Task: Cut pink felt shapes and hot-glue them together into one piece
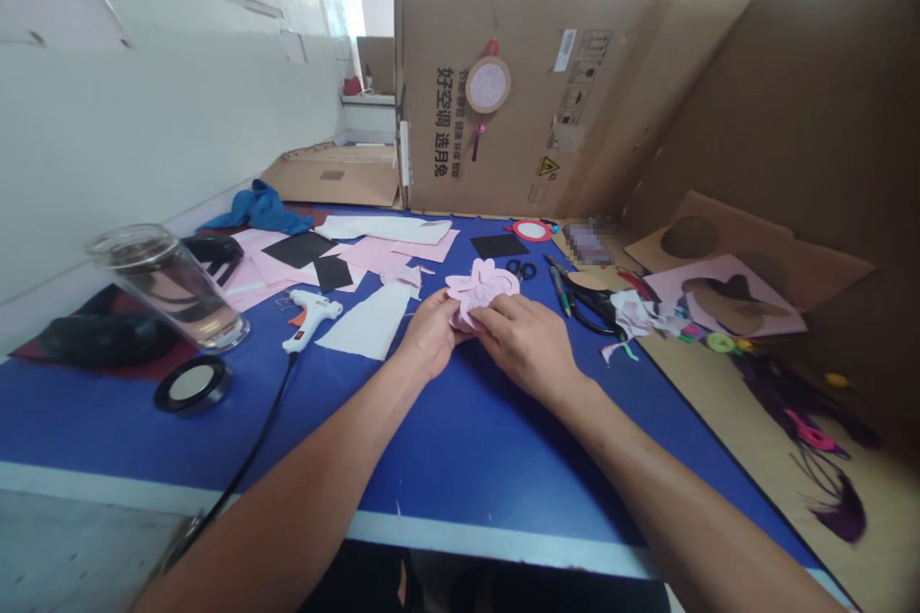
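Observation:
A pink flower-shaped piece with layered petals is held above the blue table. My left hand grips its lower left edge. The fingers of my right hand press together on its lower right part, near the middle. Just behind the flower lie black scissors. A white glue gun rests to the left of my hands, beside a white cloth piece.
A glass of liquid and a black tape roll stand at the left. Pink sheets lie behind. Pliers, scraps and purple tassels are at the right. A cardboard wall closes the back.

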The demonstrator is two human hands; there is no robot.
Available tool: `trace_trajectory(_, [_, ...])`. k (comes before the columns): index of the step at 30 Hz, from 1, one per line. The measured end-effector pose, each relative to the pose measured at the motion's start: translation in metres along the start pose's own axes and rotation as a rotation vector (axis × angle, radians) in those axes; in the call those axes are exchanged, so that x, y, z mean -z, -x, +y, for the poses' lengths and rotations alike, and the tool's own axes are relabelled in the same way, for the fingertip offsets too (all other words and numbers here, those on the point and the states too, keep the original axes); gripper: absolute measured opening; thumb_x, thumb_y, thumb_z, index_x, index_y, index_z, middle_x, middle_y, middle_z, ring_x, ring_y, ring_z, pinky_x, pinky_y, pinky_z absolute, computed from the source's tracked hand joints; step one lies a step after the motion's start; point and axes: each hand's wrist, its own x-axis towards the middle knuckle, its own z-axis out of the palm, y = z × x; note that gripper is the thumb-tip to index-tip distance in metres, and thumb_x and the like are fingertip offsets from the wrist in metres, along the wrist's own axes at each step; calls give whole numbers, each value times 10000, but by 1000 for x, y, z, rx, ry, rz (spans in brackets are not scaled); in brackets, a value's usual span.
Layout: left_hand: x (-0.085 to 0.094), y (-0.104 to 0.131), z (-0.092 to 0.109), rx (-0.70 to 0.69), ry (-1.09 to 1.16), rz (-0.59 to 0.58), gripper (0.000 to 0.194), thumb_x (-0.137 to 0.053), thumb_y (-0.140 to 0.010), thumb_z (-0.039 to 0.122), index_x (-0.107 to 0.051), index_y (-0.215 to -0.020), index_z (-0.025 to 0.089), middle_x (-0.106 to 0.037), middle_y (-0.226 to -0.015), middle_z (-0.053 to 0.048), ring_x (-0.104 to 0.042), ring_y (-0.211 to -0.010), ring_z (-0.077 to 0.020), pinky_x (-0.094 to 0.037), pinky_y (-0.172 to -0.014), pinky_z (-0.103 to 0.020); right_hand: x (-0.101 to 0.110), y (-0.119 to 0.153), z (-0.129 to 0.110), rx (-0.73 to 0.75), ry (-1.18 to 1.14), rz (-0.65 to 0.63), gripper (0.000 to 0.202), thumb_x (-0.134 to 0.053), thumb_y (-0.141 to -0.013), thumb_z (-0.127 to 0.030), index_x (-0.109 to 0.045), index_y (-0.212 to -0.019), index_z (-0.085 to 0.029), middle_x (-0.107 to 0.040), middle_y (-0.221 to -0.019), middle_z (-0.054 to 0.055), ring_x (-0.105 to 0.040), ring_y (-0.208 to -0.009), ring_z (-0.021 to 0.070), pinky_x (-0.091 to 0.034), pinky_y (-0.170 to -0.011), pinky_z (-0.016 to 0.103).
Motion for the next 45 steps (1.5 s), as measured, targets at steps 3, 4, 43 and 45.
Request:
trace_trajectory(3, [0,-1,0,9,24,18,180,-752,-829,112,-740,-998,172,-808,-922,-75,-734,-771,-185,-577,-700,-279,1,1,-2,-3,-102,8,204,-674,-1069,-378,-818,-1031,-238,-766,-943,72,-644,-828,237,-378,-712,366])
trace_trajectory(4, [0,-1,1,12,26,20,181,-755,-827,110,-742,-997,169,-810,-923,-77,-728,-750,-178,-562,-671,-265,2,1,-1,-20,-157,31,237,-675,-1069,-422,-824,-1044,-239,-773,-954,76,-662,-846,242,-401,-725,365])
trace_trajectory(43, [3,-2,4,105,-2,-10,122,-615,-1029,135,-724,-976,148,-826,-997,-127,-778,-829,-231,-645,-886,-448,4,-7,58,-950,-1154,185,284,-804,-711,-470,-719,-789,-211,-625,-641,-15,-490,-537,115,-342,-478,264])
trace_trajectory(45, [3,-2,3,97,5,-12,119,-618,-1029,136,-729,-987,147,-827,-1035,-132,-786,-861,-245,-642,-904,-470,3,-7,58,-946,-1152,184,286,-801,-713,-472,-721,-799,-211,-631,-646,-15,-490,-533,115,-343,-476,264])
